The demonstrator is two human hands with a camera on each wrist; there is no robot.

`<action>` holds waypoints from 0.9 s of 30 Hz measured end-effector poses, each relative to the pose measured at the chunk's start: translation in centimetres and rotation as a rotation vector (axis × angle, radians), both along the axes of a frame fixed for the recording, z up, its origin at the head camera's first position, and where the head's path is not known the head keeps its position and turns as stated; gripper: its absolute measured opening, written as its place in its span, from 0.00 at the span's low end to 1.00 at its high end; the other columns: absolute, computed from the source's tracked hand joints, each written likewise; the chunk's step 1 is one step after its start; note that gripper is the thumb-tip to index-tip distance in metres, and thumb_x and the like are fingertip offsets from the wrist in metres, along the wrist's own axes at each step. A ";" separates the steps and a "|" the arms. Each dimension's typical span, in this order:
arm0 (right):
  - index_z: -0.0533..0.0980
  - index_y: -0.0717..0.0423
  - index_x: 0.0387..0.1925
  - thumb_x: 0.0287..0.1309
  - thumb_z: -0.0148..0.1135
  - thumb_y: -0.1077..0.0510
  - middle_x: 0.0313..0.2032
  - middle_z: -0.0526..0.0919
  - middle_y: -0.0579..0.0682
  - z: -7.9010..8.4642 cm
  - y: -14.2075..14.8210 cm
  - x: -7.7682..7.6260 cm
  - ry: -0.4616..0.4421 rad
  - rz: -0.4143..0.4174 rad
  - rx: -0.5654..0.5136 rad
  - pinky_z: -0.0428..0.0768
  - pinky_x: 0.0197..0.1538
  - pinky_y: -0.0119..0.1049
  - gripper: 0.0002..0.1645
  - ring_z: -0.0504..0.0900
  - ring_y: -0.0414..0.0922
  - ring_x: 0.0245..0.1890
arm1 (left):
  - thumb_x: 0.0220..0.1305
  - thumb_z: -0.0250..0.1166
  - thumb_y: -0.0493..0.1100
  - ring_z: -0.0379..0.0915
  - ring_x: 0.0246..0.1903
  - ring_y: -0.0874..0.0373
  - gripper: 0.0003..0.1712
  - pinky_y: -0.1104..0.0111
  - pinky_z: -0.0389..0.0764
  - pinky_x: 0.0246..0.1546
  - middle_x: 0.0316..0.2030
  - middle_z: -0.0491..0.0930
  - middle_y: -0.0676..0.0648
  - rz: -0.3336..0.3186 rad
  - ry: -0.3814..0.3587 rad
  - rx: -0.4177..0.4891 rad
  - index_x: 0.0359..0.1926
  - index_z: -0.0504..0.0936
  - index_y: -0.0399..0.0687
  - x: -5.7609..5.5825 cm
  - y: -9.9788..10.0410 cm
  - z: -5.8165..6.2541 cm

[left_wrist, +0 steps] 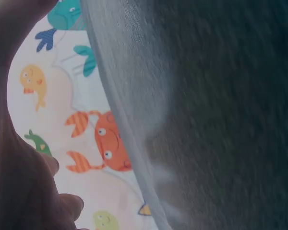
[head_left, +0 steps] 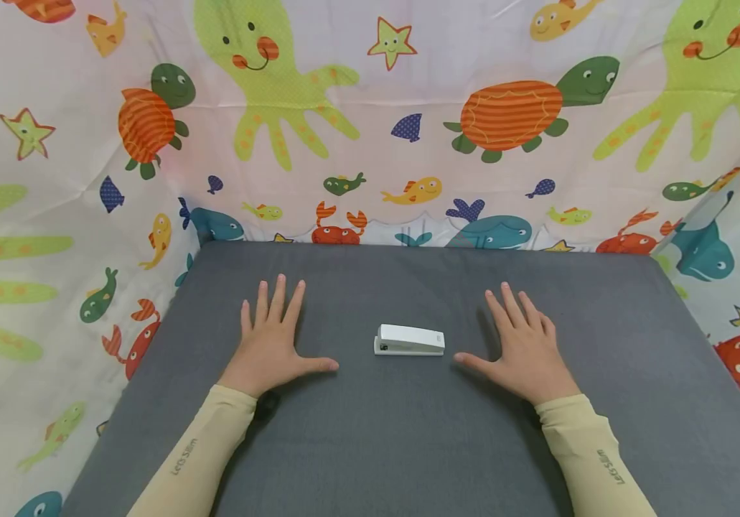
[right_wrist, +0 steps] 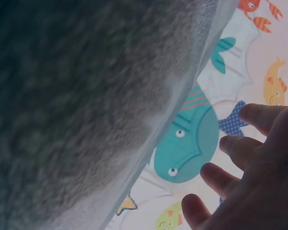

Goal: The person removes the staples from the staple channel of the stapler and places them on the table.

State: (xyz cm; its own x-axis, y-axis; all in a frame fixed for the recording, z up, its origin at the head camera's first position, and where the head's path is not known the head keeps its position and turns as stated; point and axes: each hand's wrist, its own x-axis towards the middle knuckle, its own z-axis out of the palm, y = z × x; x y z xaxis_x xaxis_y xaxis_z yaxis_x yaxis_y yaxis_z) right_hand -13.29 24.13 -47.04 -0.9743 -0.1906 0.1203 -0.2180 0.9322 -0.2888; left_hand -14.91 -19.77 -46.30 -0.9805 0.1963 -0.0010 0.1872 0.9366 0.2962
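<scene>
A white stapler (head_left: 410, 340) lies on the grey table between the two hands in the head view. To its left, the left hand (head_left: 270, 343) is spread with straight fingers, its thumb pointing toward the stapler but apart from it. On the other side the right hand (head_left: 520, 346) is spread too, thumb tip a short gap from the stapler's right end. Neither hand holds anything. Dark parts of the left hand (left_wrist: 24, 177) edge the left wrist view. Fingers of the right hand (right_wrist: 264, 163) show at the right of its wrist view. No stapler appears in either wrist view.
The grey cloth-covered table (head_left: 370, 445) reaches back to a curtain (head_left: 370, 143) printed with sea animals, which also hangs along the left and right sides. Cream sleeves (head_left: 204, 452) cover both forearms. A small dark object (head_left: 268, 406) shows under the left wrist.
</scene>
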 end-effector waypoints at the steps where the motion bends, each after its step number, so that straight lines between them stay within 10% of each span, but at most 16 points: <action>1: 0.51 0.49 0.88 0.50 0.67 0.12 0.87 0.48 0.60 0.0 -0.2 0.0 -0.002 0.003 -0.001 0.52 0.76 0.78 0.77 0.47 0.69 0.85 | 0.38 0.70 0.93 0.18 0.87 0.35 0.89 0.27 0.31 0.80 0.89 0.26 0.45 -0.005 0.004 0.003 0.89 0.32 0.66 0.1 0.2 0.0; 27: 0.53 0.48 0.88 0.49 0.66 0.11 0.88 0.49 0.54 0.8 -7.9 -1.4 0.000 0.135 -0.005 0.55 0.80 0.72 0.77 0.50 0.64 0.86 | 0.40 0.72 0.90 0.21 0.87 0.37 0.88 0.36 0.46 0.84 0.89 0.31 0.45 -0.188 0.003 0.099 0.89 0.31 0.64 0.1 7.8 0.3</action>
State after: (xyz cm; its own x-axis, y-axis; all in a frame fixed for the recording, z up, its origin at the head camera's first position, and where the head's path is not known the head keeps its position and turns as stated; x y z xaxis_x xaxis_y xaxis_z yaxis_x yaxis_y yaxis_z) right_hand -14.72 16.21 -46.26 -0.9397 -0.3198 0.1214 -0.3418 0.8929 -0.2930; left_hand -14.76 -12.00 -46.00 -0.9264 0.3752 0.0305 0.3575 0.8513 0.3841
